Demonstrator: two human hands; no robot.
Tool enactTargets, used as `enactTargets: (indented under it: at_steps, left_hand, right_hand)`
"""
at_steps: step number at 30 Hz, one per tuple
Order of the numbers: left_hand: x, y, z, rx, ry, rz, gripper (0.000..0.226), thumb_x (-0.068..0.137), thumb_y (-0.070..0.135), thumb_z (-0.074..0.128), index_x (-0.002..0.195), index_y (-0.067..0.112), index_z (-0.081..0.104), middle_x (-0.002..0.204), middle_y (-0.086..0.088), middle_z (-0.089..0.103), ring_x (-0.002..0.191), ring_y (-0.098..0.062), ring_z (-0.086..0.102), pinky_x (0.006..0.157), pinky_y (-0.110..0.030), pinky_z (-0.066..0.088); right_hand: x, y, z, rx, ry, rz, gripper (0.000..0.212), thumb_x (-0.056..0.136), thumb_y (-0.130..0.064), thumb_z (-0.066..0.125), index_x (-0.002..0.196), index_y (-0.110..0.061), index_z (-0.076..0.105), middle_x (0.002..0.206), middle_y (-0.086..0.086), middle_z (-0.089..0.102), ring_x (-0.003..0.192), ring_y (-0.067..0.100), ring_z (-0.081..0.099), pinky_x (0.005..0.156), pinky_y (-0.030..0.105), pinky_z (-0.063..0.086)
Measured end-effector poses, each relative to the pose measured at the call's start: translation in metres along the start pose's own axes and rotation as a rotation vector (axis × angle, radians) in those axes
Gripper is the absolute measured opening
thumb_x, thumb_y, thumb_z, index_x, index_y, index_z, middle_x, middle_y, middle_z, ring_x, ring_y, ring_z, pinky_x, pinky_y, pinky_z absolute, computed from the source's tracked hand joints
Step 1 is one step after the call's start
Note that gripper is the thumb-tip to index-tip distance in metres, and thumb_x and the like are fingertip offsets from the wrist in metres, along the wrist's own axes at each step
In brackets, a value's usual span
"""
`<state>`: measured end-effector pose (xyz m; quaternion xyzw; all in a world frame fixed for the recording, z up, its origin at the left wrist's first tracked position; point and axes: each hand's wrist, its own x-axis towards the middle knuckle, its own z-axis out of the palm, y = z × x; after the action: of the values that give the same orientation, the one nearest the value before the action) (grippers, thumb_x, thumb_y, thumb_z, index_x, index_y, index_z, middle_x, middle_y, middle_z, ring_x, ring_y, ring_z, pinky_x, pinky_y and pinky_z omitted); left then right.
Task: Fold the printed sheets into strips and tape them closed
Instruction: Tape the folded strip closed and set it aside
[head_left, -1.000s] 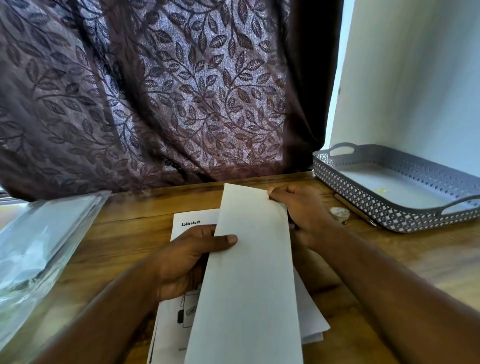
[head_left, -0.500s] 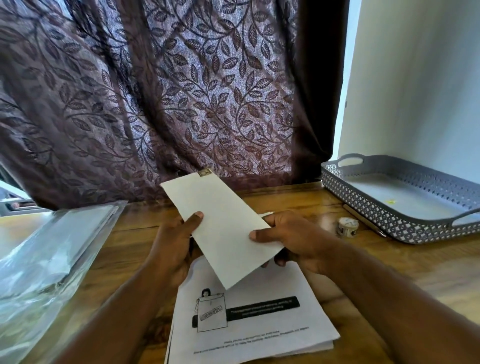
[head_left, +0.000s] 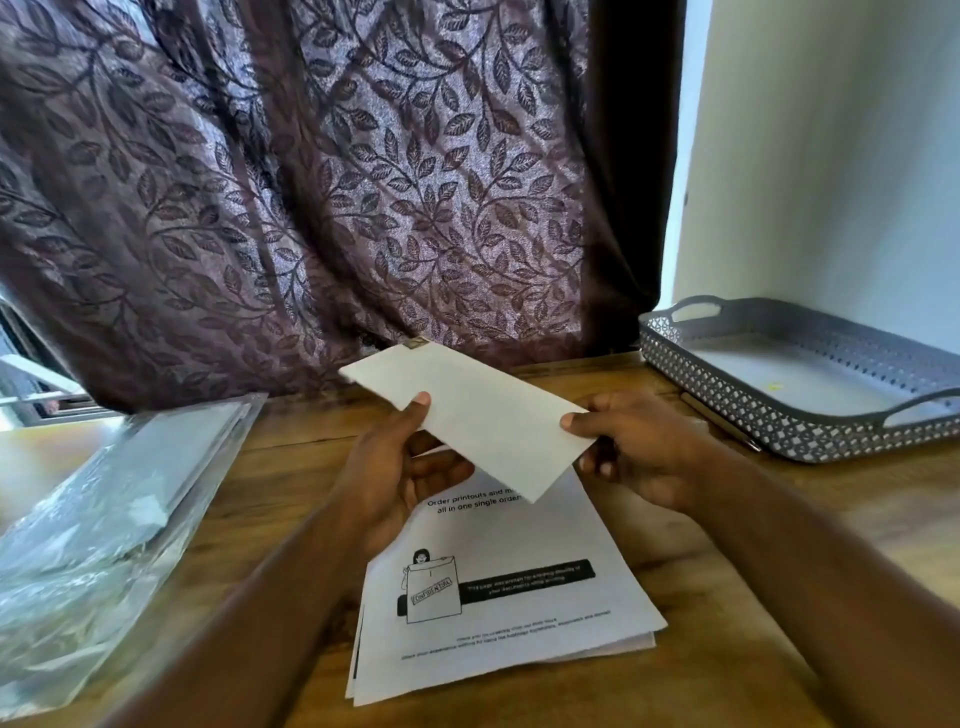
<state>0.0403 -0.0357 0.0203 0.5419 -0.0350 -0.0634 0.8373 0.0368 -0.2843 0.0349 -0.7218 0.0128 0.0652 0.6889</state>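
Folded strip (head_left: 483, 415) held aloft — pinched by both hands' fingers (head_left: 420, 410).

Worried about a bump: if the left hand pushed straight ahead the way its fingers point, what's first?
Likely the curtain beyond the table edge; left hand holds the folded strip. Depth uncertain.

Soft daylight enters beside the curtain (head_left: 322, 182) and glares off the plastic sleeve (head_left: 104, 499) at left. Wide-angle bending warps the edges, and the right hand (head_left: 639, 447) is slightly blurred.
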Motion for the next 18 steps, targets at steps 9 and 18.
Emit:
enactTargets:
  at_steps: [9, 18]
  left_hand:
    - [-0.062, -0.032, 0.094, 0.205, -0.526, -0.098, 0.043, 0.084, 0.036, 0.075, 0.123, 0.018, 0.067, 0.119, -0.017, 0.072, 0.108, -0.035, 0.071, 0.082, -0.037, 0.060]
    - [-0.088, -0.069, 0.170, 0.098, -0.837, -0.278, 0.048, 0.090, 0.021, 0.071, 0.131, 0.002, 0.056, 0.126, -0.028, 0.065, 0.110, -0.038, 0.067, 0.089, -0.039, 0.059]
  right_hand:
    - [-0.059, -0.030, -0.140, 0.204, 0.431, -0.169, 0.006, 0.094, 0.002, 0.063, 0.099, 0.005, 0.067, 0.069, 0.018, 0.067, 0.045, 0.014, 0.060, 0.038, 0.020, 0.044]
    - [-0.072, -0.042, -0.227, -0.149, 0.713, -0.113, 0.031, 0.092, 0.019, 0.045, 0.121, 0.023, 0.052, 0.085, 0.035, 0.057, 0.053, 0.028, 0.066, 0.040, 0.022, 0.053]
